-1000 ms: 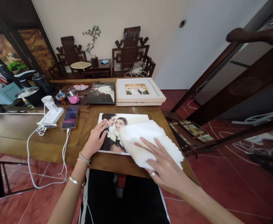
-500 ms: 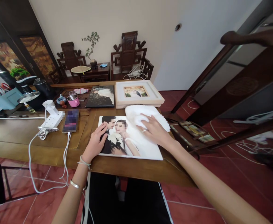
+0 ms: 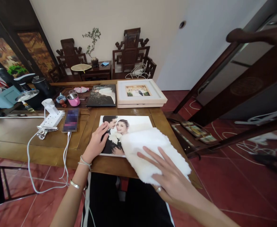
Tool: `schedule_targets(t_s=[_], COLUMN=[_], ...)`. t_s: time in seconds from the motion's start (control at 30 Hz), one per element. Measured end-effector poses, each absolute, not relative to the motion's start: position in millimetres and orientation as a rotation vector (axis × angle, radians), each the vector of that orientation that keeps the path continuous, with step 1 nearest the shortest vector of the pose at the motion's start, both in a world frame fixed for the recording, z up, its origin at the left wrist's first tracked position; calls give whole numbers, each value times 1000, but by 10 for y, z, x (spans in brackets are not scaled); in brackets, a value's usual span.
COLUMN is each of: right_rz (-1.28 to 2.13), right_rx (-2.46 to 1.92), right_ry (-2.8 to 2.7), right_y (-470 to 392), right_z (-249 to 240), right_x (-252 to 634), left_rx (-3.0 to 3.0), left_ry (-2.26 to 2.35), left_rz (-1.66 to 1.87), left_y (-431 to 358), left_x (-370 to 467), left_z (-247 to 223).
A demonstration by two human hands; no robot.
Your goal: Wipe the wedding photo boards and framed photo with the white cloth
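A glossy photo print point(image 3: 114, 142) of a couple lies flat near the table's front edge. My left hand point(image 3: 99, 138) rests on its left side, fingers stretched out and holding nothing. A fluffy white cloth point(image 3: 150, 138) covers the print's right and lower right, hanging past the front edge of the table. On top of the cloth, my right hand point(image 3: 164, 170) has its fingers spread and pressed down. A ringed digit sits at the cloth's lower edge, its tip hidden, and the cloth is held in this hand.
Behind the print lie a dark photo panel point(image 3: 102, 95) and a pale wooden picture frame point(image 3: 141, 104). To the left are a phone point(image 3: 71, 120) on a cable, a white power strip point(image 3: 54, 119) and a pink cup point(image 3: 74, 100). A dark wooden chair point(image 3: 214, 71) stands right of the table.
My right hand has pulled the white cloth from the print's upper right down toward me, past its lower right corner. My left hand stays on the print's left side.
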State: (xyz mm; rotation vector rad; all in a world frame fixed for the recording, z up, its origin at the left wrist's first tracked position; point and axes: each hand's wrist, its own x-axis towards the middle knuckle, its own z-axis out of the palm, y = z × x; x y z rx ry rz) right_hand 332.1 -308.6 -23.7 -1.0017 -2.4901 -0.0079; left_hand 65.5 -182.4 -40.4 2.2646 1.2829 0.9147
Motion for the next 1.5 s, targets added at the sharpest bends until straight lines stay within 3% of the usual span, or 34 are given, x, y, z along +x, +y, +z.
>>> schedule_targets(t_s=[0.4,0.9,1.33,1.5], right_rz=[-62,-31,-26,-28], right_rx=[-1360,-1086,-1390,-1391], right_ry=[-2371,-2490,-2381,-2394], right_y=[-1597,-3176,-1717,-1687], right_z=[-303,-273,-276,-265], right_x=[3498,3296,3418,3422], left_rx=[2252,2280,2271,2273], left_ry=[1283,1276,1285,1268], left_rz=[908,931,908,931], left_y=[-1821,-1828,-1835,-1819], left_x=[633,667,645,642], left_z=[-413,-399,-398,-409])
